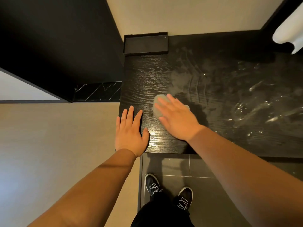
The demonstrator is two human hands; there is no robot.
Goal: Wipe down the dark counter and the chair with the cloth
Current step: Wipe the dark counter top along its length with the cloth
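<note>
Near the counter's left end, the right hand (177,118) lies flat, fingers straight and spread, pressing the pale cloth (158,105) onto the dark counter (147,76). The left hand (129,131) rests open just beside it, palm down at the counter's left edge, fingers straight. Wet streaks (246,99) cover the surface to the right. A shallow black tray (146,44) sits at the back left corner against the wall. Black shoes (168,192) stand on grey floor tiles (173,166) below.
</note>
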